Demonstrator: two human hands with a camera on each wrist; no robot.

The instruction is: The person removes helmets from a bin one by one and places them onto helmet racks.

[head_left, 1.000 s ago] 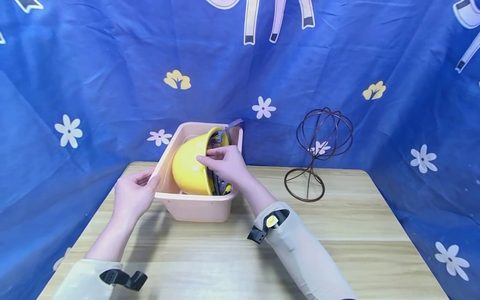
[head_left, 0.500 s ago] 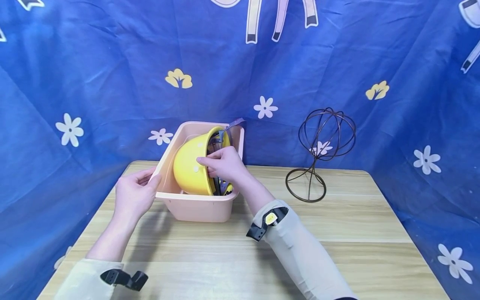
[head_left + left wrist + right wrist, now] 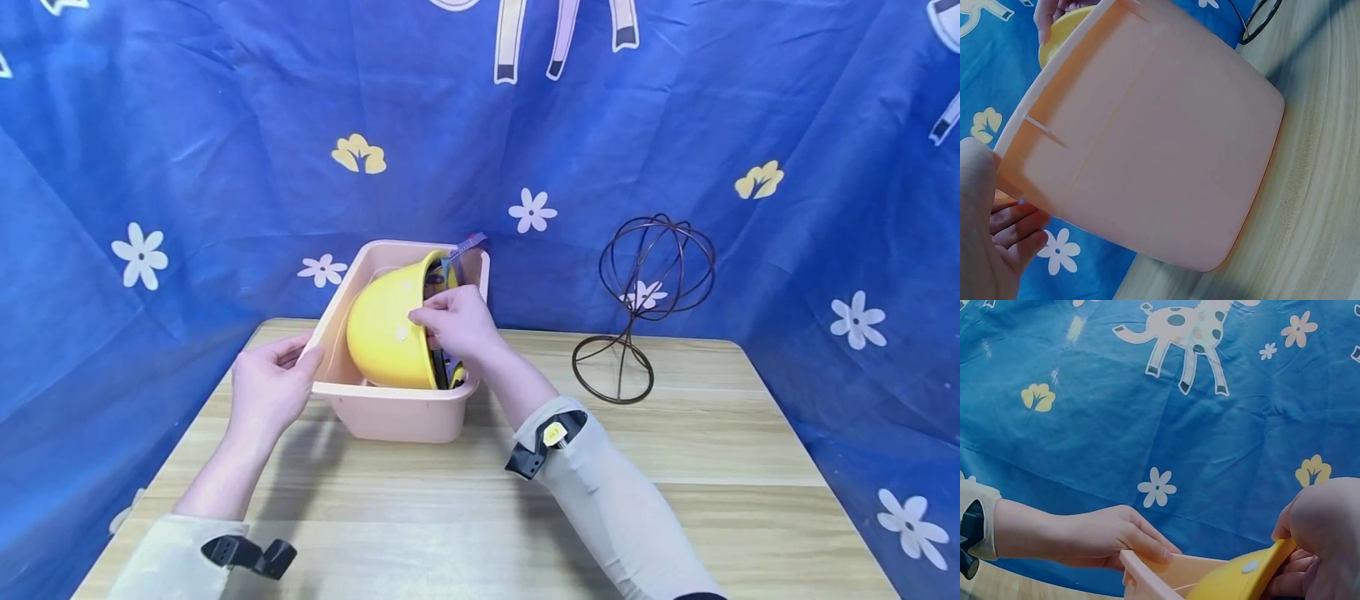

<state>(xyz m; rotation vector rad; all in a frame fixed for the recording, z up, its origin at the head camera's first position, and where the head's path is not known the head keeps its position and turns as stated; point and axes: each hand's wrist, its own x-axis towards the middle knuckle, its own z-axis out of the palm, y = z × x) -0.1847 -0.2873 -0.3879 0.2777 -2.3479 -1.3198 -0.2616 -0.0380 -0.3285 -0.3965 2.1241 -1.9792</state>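
Observation:
A yellow hard hat lies on its side in a pink plastic bin, its open underside facing right. My right hand pinches the hat's brim, thumb on the outer shell and fingers inside; the right wrist view shows this brim between thumb and fingers. With thumb and fingers my left hand holds the bin's left rim. In the left wrist view the bin wall fills the middle. A purple-blue strap sticks up over the bin's back right rim. My right hand partly hides the hat's inside.
A dark wire stand with a round cage top stands to the right of the bin on the wooden table. A blue patterned cloth hangs behind and at both sides.
My right hand has moved slightly right, and the hard hat's brim has shifted right and a little upward with it. My left hand keeps its hold on the bin.

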